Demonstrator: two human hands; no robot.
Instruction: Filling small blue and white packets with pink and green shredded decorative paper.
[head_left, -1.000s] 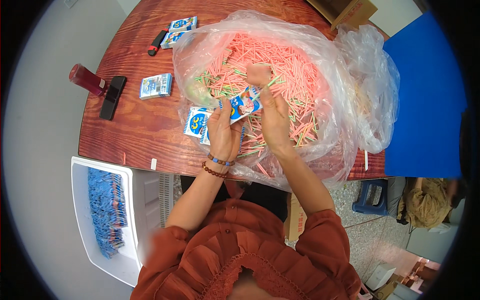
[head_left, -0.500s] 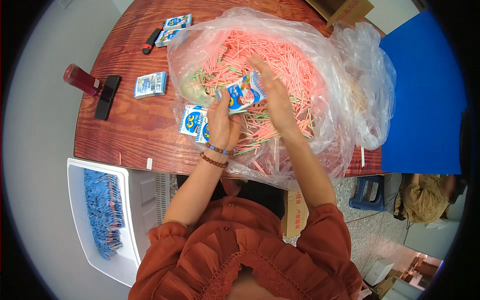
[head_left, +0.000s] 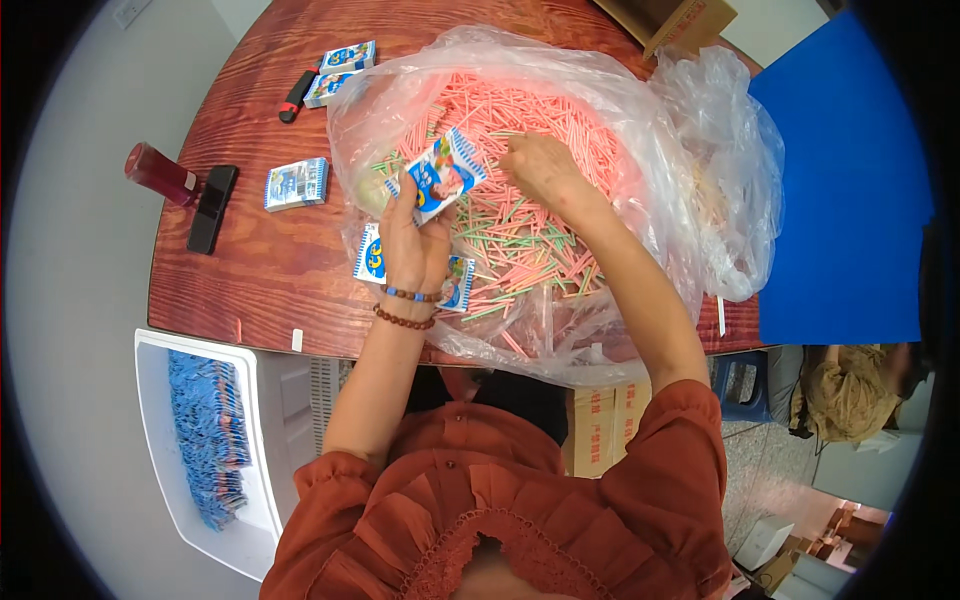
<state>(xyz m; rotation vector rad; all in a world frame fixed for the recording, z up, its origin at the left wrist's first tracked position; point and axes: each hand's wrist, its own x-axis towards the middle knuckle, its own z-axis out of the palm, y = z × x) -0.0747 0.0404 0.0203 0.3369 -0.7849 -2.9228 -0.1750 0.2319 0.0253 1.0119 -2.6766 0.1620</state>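
My left hand (head_left: 415, 242) holds a blue-and-white printed packet (head_left: 445, 180) by its lower end, tilted up to the right. Beneath that hand lie two similar packets, one packet (head_left: 370, 256) to its left and another packet (head_left: 459, 284) by the wrist. Over a heap of thin pink sticks (head_left: 550, 105), my right hand (head_left: 548, 170) has its fingers curled together, the tips down at the sticks. What they pinch, if anything, is hidden. Green sticks (head_left: 520, 238) are mixed into the near part of the heap. A large clear plastic bag (head_left: 672, 240) lies spread around the sticks.
Left on the wooden table (head_left: 270, 260) are a packet stack (head_left: 296, 184), a black phone (head_left: 212, 210), a red bottle (head_left: 160, 173) and a black-and-red cutter (head_left: 297, 96). A white bin (head_left: 264, 420) holds blue packets (head_left: 205, 440). A blue board (head_left: 830, 190) stands right.
My right hand has left the packet's side and dropped to the sticks, its fingers now curled. My left hand has shifted left with the packet, which now tilts more upright.
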